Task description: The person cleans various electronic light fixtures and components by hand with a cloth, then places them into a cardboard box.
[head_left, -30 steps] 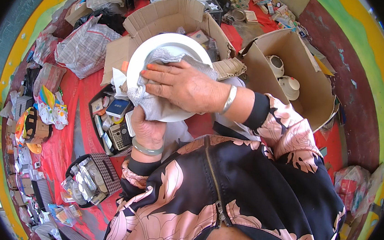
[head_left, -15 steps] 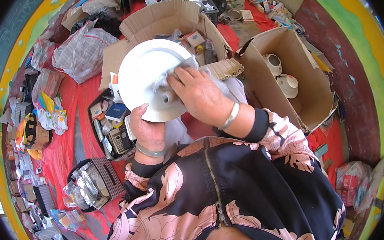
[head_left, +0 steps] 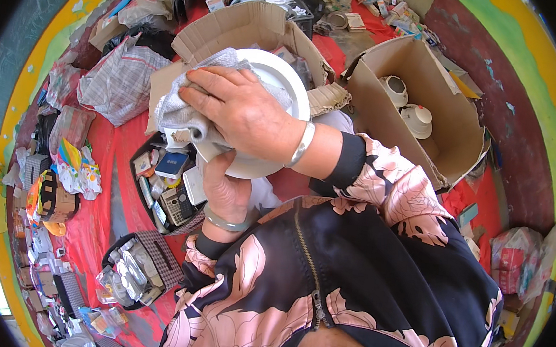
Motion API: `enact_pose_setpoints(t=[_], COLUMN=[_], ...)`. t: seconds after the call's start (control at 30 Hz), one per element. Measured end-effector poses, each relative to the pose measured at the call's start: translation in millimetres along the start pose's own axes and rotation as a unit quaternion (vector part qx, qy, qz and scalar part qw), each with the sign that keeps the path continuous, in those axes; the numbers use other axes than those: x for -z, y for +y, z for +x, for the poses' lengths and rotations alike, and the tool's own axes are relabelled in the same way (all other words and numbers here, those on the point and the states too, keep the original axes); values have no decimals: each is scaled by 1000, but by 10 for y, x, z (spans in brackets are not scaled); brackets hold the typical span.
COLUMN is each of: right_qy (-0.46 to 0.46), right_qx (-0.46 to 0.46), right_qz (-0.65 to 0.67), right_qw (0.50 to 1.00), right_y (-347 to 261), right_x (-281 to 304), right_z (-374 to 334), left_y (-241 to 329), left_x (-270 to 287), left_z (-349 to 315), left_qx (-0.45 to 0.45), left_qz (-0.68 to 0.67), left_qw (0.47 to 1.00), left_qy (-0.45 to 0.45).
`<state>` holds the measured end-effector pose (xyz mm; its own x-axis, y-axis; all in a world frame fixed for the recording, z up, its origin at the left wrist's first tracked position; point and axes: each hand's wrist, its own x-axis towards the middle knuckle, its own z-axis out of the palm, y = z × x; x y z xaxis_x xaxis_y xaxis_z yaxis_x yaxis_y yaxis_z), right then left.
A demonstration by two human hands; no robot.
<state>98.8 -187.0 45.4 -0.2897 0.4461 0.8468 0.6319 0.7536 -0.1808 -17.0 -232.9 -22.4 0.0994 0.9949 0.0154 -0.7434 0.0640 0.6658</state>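
White plate (head_left: 291,85) held up before the torso, on the near side of an open carton (head_left: 234,29); left hand (head_left: 227,192) clasps its near edge, probably to steady it against pressure from above. Right hand (head_left: 250,115) lies flat over grey cloth (head_left: 176,110) on the plate, likely for broad contact; cannot tell whether its fingers clutch the fabric.
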Motion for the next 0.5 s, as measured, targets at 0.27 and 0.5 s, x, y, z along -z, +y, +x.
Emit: enact_pose_setpoints(t=[0.27,0.5], right_qy=[38,-25], right_qx=[-99,-136], right_qz=[-86,-61], right_qw=[991,989], right_y=[480,338], right_x=[-52,56], right_z=[-64,-631], left_y=[68,141], left_x=[131,110], left_z=[-12,166], left_qx=[-32,-92], left_qz=[-31,-37], left_qw=[999,994], left_qy=[6,35])
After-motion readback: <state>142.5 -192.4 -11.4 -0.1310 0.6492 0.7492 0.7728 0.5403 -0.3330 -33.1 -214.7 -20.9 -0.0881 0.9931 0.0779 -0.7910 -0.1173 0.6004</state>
